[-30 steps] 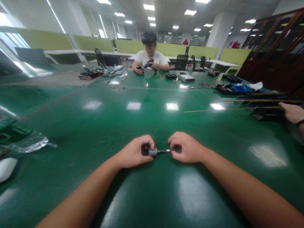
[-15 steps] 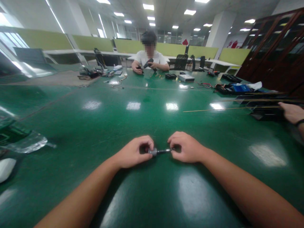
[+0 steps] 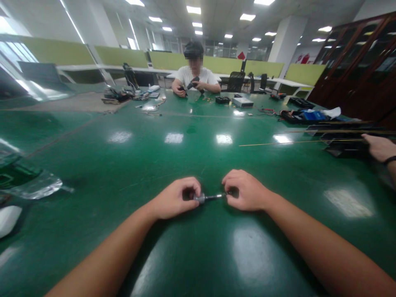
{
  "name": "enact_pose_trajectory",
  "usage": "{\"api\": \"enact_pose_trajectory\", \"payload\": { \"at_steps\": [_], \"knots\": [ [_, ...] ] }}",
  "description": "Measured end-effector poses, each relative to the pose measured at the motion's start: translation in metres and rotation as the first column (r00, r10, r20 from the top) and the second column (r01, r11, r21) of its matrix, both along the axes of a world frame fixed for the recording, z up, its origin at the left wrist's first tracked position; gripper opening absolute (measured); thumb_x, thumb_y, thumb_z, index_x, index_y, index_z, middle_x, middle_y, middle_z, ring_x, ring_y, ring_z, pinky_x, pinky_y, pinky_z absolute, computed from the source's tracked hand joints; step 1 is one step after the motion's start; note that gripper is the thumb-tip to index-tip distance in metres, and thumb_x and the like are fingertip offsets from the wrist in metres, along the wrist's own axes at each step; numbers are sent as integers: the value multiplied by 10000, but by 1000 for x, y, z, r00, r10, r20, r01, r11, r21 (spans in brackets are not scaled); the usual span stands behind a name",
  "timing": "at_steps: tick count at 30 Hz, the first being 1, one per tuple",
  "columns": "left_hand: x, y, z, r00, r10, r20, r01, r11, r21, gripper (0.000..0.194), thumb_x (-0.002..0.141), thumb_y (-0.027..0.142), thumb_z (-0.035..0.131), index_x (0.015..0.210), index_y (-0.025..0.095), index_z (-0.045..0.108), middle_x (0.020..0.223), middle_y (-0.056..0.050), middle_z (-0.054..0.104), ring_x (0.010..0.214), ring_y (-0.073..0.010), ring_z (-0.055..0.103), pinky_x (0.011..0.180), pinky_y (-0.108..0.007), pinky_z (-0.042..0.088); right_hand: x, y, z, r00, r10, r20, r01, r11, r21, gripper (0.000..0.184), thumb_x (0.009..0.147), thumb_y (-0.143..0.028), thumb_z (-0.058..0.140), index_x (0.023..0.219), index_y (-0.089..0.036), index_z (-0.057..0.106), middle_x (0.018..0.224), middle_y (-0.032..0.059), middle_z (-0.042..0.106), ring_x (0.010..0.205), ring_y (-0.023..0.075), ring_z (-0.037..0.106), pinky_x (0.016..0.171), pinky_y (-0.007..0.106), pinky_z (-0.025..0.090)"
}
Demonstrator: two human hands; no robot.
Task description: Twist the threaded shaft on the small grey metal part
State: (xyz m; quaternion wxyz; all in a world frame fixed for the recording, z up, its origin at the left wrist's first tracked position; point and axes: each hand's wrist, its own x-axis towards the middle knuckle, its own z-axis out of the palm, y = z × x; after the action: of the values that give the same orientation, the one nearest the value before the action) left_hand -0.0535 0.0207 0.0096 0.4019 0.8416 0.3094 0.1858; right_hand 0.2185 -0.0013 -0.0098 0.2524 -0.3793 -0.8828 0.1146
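Low over the green table point(image 3: 185, 161), my left hand point(image 3: 176, 198) pinches a short grey cylinder point(image 3: 201, 199) between thumb and fingertips. A thin metal shaft point(image 3: 213, 197) sticks out of that cylinder toward the right, dark with a shiny stretch near its far end. My right hand point(image 3: 246, 190) is closed at the shaft's end, thumb and fingers together. A small dark piece shows between those fingers, too blurred to name; whether it is joined to the shaft I cannot tell.
Across the table a person point(image 3: 196, 78) holds a dark tool. At right, another person's hand point(image 3: 379, 147) touches black trays point(image 3: 346, 147) with long thin rods. A clear plastic bottle point(image 3: 34, 183) and a white mouse-shaped object point(image 3: 9, 220) lie at left.
My right hand has shifted slightly to the right, showing a little more of the shaft's end. My left hand and the cylinder stay almost where they were.
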Motion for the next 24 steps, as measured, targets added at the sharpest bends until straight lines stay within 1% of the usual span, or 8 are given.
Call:
{"api": "enact_pose_trajectory", "payload": {
  "at_steps": [6, 12, 16, 20, 24],
  "knots": [
    [-1, 1, -2, 1000, -6, 9, 6, 1000, 1, 91, 807, 210, 675, 850, 145, 627, 911, -38, 598, 807, -175, 573, 745, -290, 465, -4, -2, -2, 1000, 24, -4, -24, 1000, 7, 79, 705, -158, 695, 755, -195, 645, 951, 48, 720, 916, 211, 634, 861, 354, 464],
    [0, 0, -3, 1000, -13, 18, 12, 999, 41, 66, 810, 187, 662, 853, 145, 634, 924, -43, 598, 834, -180, 581, 769, -296, 469, -23, -6, -8, 997, 72, -28, -72, 997, -20, 52, 828, -233, 697, 856, -200, 667, 924, 48, 716, 924, 204, 629, 863, 347, 461],
    [2, 0, -3, 1000, 2, 9, -3, 998, 59, 96, 789, 183, 682, 867, 150, 636, 918, -38, 603, 833, -180, 584, 764, -294, 469, -32, -6, -11, 996, 85, -35, -86, 996, -30, 93, 846, -272, 713, 881, -199, 668, 944, 48, 717, 937, 205, 625, 867, 345, 457],
    [0, 1, -2, 999, 45, -17, -45, 998, 40, 168, 770, 205, 710, 910, 154, 633, 908, -29, 611, 814, -176, 585, 744, -286, 469, -30, -6, -10, 997, 71, -35, -72, 997, -37, 94, 851, -274, 716, 886, -199, 671, 953, 42, 719, 949, 205, 622, 870, 341, 450],
    [-1, 1, -2, 999, 35, 4, -35, 999, -17, 160, 795, 237, 699, 906, 144, 631, 896, -37, 628, 823, -180, 596, 762, -294, 484, -29, -6, -9, 997, 66, -37, -68, 997, -36, 93, 856, -275, 715, 881, -197, 671, 948, 43, 719, 943, 202, 621, 869, 340, 445]
  ]
}}
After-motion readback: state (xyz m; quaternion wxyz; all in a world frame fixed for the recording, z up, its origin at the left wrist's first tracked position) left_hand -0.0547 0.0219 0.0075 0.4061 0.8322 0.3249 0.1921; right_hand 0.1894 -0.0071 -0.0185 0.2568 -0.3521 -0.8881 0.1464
